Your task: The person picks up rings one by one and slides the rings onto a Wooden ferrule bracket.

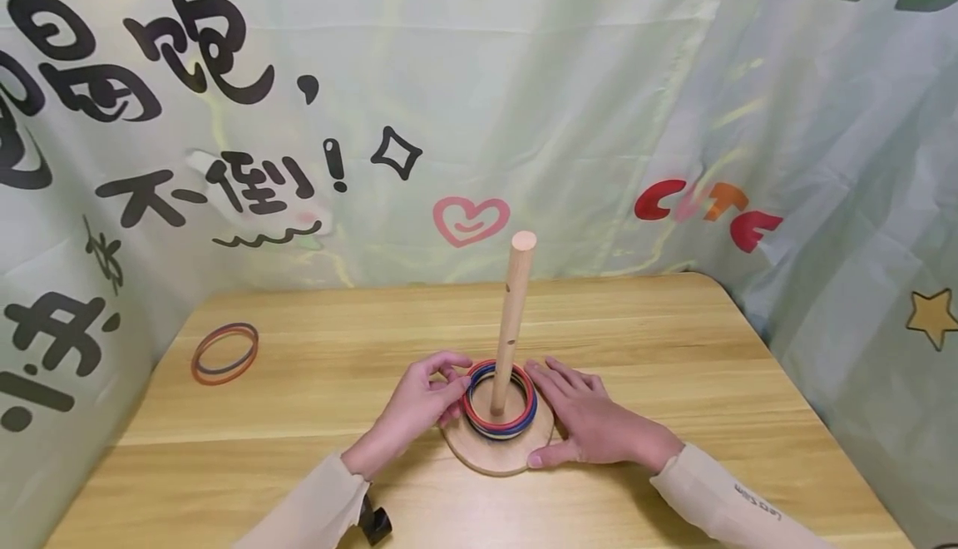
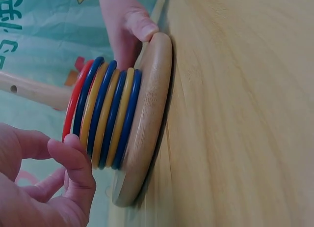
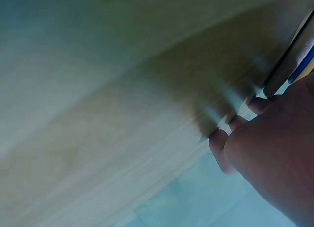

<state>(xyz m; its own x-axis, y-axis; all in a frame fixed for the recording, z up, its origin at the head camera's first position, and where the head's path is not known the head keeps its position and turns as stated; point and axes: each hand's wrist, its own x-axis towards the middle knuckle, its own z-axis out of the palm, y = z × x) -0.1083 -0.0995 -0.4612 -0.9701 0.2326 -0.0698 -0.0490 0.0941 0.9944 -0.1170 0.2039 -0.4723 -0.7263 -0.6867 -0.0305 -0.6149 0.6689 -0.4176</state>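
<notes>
A round wooden base (image 1: 494, 459) with an upright wooden post (image 1: 515, 308) stands on the table. Around the foot of the post lies a stack of several rings, blue and yellow (image 2: 102, 119) by turns, topped by a red ring (image 2: 74, 95). At the stack's left side my left hand (image 1: 415, 403) pinches the edge of the red ring between thumb and fingertips. My right hand (image 1: 591, 422) rests flat against the right side of the base, its fingers extended along the far edge and its thumb at the near rim.
Two more rings, an orange-red one (image 1: 217, 381) and a blue one partly overlapping it, lie at the table's left. A printed curtain (image 1: 569, 116) hangs behind the wooden table (image 1: 359, 324) and along both sides. A small black device (image 1: 377, 524) sits at the left wrist.
</notes>
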